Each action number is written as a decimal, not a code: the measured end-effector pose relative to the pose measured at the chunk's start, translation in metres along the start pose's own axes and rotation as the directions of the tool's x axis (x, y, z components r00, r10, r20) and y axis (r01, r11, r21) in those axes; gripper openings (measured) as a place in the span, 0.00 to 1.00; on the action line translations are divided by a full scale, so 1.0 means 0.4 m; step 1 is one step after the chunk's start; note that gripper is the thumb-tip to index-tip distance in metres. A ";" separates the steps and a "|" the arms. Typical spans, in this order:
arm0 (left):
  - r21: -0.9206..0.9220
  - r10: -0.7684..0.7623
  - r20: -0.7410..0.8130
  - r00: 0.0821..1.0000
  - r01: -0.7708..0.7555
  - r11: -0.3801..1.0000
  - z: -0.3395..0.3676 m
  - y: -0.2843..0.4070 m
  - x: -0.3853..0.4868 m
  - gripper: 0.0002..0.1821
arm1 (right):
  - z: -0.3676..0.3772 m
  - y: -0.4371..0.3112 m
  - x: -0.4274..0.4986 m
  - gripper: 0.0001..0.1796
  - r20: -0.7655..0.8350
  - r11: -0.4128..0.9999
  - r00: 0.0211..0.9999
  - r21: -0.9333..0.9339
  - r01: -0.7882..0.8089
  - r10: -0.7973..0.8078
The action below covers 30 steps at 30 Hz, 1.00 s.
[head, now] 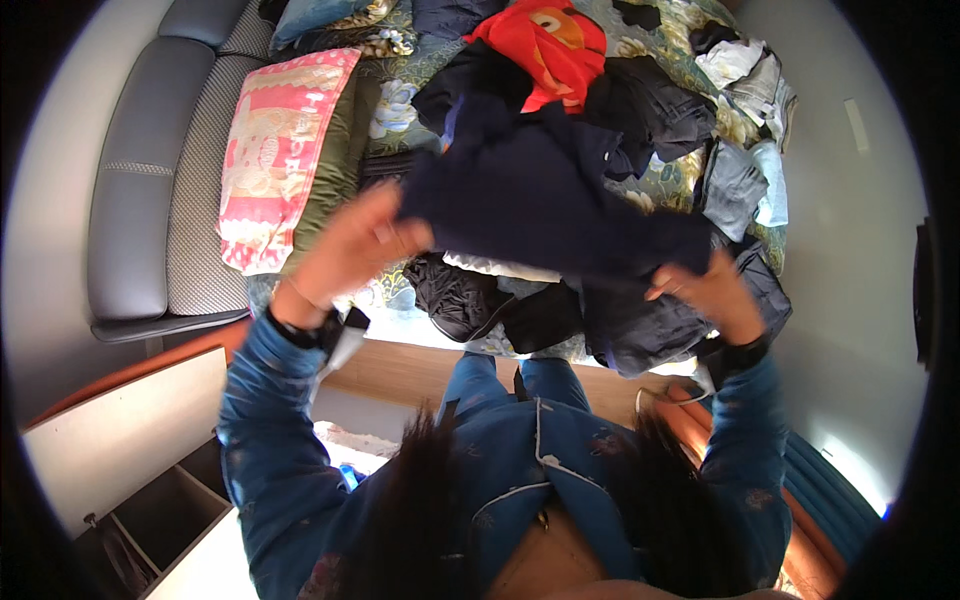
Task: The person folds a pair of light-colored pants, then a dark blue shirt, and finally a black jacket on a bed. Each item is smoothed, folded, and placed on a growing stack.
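Note:
A dark navy garment (525, 202) is spread out between my hands above the bed. At its left edge, my left hand (352, 244) is blurred, with the cloth between thumb and fingers. My right hand (709, 296) grips the lower right corner. Under and in front of the garment lie crumpled black clothes (461, 300), a white piece of cloth (502, 265) and a dark folded garment (637, 330). Beyond it are a red cloth with a cartoon eye (559, 52) and more black clothing (649, 105).
A pink patterned pillow (274, 157) lies by the grey padded headboard (135, 180). Small clothes piles (731, 187) line the right side of the flowered bedsheet (397, 112). Below left, an open storage compartment (161, 510) has a raised pale lid (135, 435). A wall (840, 300) bounds the right.

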State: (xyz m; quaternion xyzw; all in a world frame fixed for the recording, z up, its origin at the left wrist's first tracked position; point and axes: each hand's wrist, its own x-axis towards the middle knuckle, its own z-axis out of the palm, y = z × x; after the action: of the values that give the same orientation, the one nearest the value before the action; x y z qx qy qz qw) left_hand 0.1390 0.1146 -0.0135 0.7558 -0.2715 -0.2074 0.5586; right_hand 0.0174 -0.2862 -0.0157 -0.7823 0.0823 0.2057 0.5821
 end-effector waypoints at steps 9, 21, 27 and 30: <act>0.358 -0.496 0.420 0.760 0.363 0.860 0.404 -0.567 -0.304 0.12 | 0.368 0.659 -0.004 0.23 0.254 0.914 0.925 -0.362 -0.181 0.284; 0.707 -0.606 0.473 0.640 0.136 0.694 0.579 -0.828 -0.432 0.10 | 0.502 0.891 0.086 0.28 0.615 0.839 0.668 -0.543 -0.026 0.419; 0.665 -0.631 0.520 0.575 0.190 0.722 0.587 -0.870 -0.341 0.10 | 0.437 0.865 0.272 0.16 0.357 0.954 0.906 -0.268 -0.136 0.229; 0.485 -0.508 0.335 0.793 0.318 0.815 0.549 -0.881 -0.201 0.09 | 0.396 0.860 0.408 0.16 0.128 0.986 0.980 -0.090 -0.140 0.150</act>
State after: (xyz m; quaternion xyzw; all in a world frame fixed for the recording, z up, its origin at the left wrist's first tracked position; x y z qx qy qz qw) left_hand 0.0050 0.0861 -0.4136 0.8265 -0.2539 -0.4351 0.2512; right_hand 0.0021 -0.2245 -0.4231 -0.7814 0.0914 0.3029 0.5379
